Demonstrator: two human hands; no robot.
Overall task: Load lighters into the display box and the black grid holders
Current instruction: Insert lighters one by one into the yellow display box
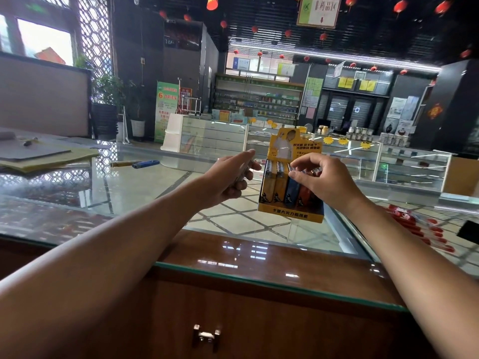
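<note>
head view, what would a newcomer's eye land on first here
The yellow display box stands mid-frame on the glass counter, with yellow, blue and orange lighters upright in its front row. The right hand pinches the top of the blue lighter, while the left hand beside the box grips a loose lighter. Red lanterns hang overhead.

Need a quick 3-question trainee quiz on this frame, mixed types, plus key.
1. True or false: the display box lies flat on the glass counter.
2. Which hand pinches at the boxed lighters: A left hand, B right hand?
3. Fill in: the loose lighter lying on the counter nearest the left hand is ____.
Key: 1 false, it stands upright; 2 B, the left holds a spare lighter; 3 blue.
</note>
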